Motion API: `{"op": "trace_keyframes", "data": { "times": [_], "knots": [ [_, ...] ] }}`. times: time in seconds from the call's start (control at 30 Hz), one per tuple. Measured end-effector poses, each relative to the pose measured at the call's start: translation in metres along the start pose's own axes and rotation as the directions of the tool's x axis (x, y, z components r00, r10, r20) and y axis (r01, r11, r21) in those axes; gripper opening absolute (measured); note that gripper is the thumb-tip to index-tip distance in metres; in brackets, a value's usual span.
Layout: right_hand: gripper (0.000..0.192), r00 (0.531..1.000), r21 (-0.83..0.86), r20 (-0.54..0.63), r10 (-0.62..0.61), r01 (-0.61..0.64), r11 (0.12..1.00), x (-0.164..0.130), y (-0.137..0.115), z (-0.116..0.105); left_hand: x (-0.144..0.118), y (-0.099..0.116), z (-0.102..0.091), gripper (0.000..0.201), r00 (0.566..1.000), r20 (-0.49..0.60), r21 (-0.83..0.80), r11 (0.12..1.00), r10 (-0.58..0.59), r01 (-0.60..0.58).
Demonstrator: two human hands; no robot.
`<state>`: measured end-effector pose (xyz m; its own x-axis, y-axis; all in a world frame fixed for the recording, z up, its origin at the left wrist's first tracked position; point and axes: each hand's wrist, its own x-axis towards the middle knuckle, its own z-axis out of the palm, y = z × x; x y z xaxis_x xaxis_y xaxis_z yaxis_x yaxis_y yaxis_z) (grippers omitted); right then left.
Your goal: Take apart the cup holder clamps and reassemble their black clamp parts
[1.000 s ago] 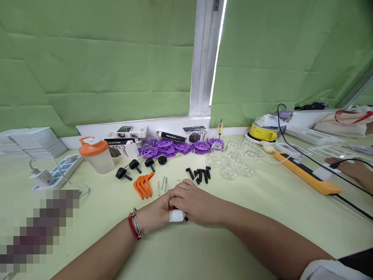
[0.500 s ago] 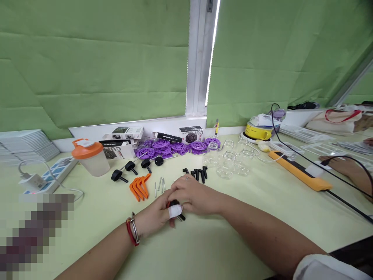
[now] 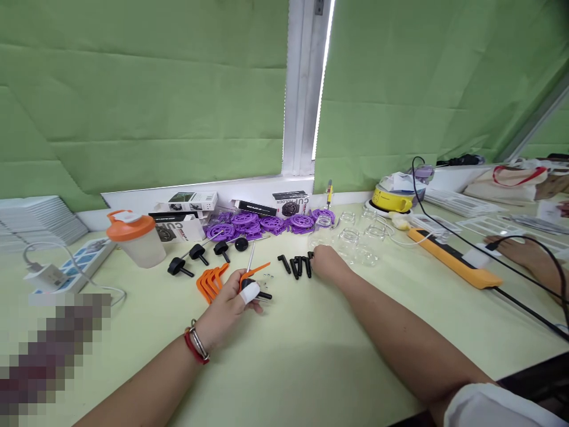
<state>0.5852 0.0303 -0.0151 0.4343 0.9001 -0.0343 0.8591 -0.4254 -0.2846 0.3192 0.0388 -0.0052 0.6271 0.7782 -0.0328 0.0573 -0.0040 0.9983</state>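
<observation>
My left hand [image 3: 231,305], with white tape round the thumb, grips a black knob-like part [image 3: 265,295] with a metal rod [image 3: 251,258] and an orange lever [image 3: 258,270]. My right hand [image 3: 328,265] reaches forward, its fingers curled down at the right end of several black L-shaped plastic pieces [image 3: 284,265]; its fingertips are mostly hidden. Left of my left hand lie several matching orange levers [image 3: 208,283]. Behind them are several black knobs [image 3: 178,267] with metal rods. Tiny metal parts [image 3: 267,276] lie just right of the held part.
Purple spoked discs [image 3: 244,225] and cup holder boxes [image 3: 182,231] line the back. Clear glass-like pieces [image 3: 349,240] stand beyond my right hand. A shaker bottle [image 3: 137,240] is at left, an orange power strip [image 3: 453,261] at right. Another person's hand [image 3: 511,252] rests far right.
My hands have come apart. The right hand moved forward and right to the black pieces; the left drew slightly left and up, with the orange lever and rod now showing.
</observation>
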Motion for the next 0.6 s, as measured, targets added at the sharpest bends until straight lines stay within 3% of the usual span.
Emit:
{"op": "trace_keyframes", "data": {
  "times": [0.17,0.37,0.43,0.5,0.6],
  "knots": [
    [0.011,1.0,-0.007,0.014,0.004,-0.004,1.0,-0.001,-0.001,0.002,0.006,0.0,-0.003,0.027,0.993,-0.117,-0.118,0.993,-0.008,-0.006],
    [0.011,0.998,-0.012,-0.049,-0.039,0.038,0.999,-0.005,-0.004,-0.003,0.012,-0.009,-0.012,0.031,0.979,-0.202,-0.264,0.964,-0.021,-0.034],
    [0.013,0.989,0.013,-0.093,-0.114,0.116,0.993,-0.01,-0.008,-0.006,0.013,-0.011,-0.014,0.03,0.976,-0.215,-0.287,0.957,-0.026,-0.037],
    [0.014,0.96,0.124,-0.115,-0.256,0.27,0.955,-0.017,-0.013,-0.007,0.014,-0.012,-0.015,0.031,0.973,-0.231,-0.296,0.954,-0.025,-0.046],
    [0.013,0.873,0.392,-0.088,-0.479,0.473,0.789,-0.029,-0.022,-0.003,0.014,-0.011,-0.015,0.03,0.966,-0.259,-0.314,0.947,-0.018,-0.066]
  ]
}}
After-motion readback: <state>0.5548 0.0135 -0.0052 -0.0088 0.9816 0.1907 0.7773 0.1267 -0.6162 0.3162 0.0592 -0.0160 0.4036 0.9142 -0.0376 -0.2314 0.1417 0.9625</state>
